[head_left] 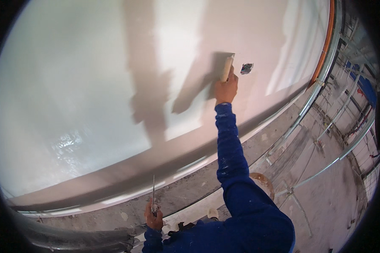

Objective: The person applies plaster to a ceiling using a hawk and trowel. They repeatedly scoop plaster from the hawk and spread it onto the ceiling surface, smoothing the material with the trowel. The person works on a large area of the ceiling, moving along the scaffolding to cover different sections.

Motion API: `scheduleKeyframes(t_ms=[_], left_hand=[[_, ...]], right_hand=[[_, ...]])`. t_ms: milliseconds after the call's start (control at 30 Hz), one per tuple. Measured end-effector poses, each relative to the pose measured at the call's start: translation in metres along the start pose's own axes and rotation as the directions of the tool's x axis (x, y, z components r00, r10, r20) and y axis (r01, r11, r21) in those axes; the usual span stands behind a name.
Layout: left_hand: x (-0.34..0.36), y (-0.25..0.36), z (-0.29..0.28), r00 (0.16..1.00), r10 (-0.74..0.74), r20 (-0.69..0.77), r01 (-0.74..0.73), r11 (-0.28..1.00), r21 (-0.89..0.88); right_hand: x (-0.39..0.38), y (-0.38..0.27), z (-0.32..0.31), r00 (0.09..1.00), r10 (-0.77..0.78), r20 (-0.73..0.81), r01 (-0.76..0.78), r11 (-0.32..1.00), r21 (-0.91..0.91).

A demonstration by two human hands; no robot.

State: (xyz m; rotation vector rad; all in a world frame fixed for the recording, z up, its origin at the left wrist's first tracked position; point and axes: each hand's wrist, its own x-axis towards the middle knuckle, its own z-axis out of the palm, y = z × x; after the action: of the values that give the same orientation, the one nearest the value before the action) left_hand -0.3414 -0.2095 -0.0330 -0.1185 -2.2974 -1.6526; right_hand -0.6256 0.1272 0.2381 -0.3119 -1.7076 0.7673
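My right arm, in a blue sleeve, reaches up to a smooth pale wall (93,76). My right hand (226,90) is closed on the handle of a trowel (227,68), which is held at the wall surface. Just right of the trowel is a small ragged hole (247,68) with something dark inside. Low and to the left, my left hand (153,218) is closed around a thin-bladed tool (153,189). Its blade points up and shows edge-on, so its exact kind cannot be made out. A wet, shiny patch (68,147) marks the wall's lower left.
Metal scaffold tubes (302,114) run along the right, with an orange strip (327,40) at the wall's right edge. A round, brown-rimmed object (262,182) is partly behind my right arm. Dusty concrete (190,189) lies below the wall; a dark, glossy sheet (71,237) bulges lower left.
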Motion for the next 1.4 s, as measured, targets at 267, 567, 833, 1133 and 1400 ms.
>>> scheduleKeyframes(t_ms=[267, 567, 833, 1133, 1400], left_hand=[[0.004, 0.025, -0.033, 0.990, -0.012, -0.137, -0.018, 0.975, -0.220], [0.017, 0.071, -0.047, 0.984, -0.176, 0.007, 0.158, 0.865, -0.477], [0.027, 0.125, -0.056, 0.917, -0.026, 0.399, 0.303, 0.697, -0.650], [0.035, 0.137, -0.017, 0.845, 0.027, 0.534, 0.396, 0.639, -0.660], [0.045, 0.164, 0.021, 0.912, -0.073, 0.404, 0.373, 0.557, -0.742]], right_hand=[[-0.091, -0.111, 0.017, 0.996, -0.014, 0.089, 0.020, 0.998, -0.057], [-0.165, -0.150, -0.024, 0.764, -0.116, 0.634, -0.321, 0.784, 0.531], [-0.167, -0.059, -0.113, 0.597, 0.053, 0.800, -0.800, -0.039, 0.599], [-0.182, -0.028, -0.170, 0.349, -0.307, 0.885, -0.934, -0.185, 0.304], [-0.178, 0.037, -0.179, 0.180, -0.014, 0.984, -0.815, 0.558, 0.157]])
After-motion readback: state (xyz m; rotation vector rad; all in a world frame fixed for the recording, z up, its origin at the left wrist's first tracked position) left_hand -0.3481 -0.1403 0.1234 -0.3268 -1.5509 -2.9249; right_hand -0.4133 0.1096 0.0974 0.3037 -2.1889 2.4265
